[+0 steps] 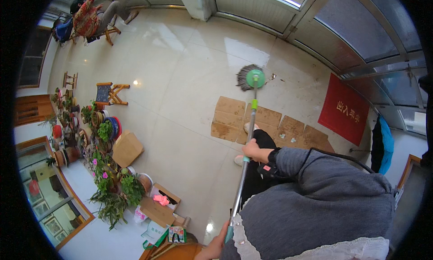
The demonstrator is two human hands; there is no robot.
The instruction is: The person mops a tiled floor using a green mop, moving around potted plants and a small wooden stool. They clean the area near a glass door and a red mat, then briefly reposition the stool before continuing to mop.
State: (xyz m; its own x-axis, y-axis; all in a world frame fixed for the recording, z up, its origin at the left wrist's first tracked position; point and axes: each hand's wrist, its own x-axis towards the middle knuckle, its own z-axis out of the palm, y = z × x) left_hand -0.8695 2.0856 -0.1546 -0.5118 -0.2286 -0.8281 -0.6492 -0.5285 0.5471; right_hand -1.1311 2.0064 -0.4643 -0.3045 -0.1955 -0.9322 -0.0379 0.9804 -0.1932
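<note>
A string mop with a green round head (255,78) and grey strands lies on the tiled floor in front of me. Its metal handle (242,180) runs back to my body. My right hand (251,149) is closed around the middle of the handle. Near the handle's lower end, by my waist, my left hand (218,241) grips the teal end; part of this hand is cut off by the picture's rim. Small dark debris (272,78) lies just right of the mop head. Flattened, stained cardboard (228,119) lies between the mop head and my feet.
A red doormat (344,109) lies at the right by the glass doors, with a blue and black umbrella (384,145) near it. Potted plants (105,131), cardboard boxes (128,149) and a folding stool (111,93) stand at the left. A person (89,21) sits at the upper left.
</note>
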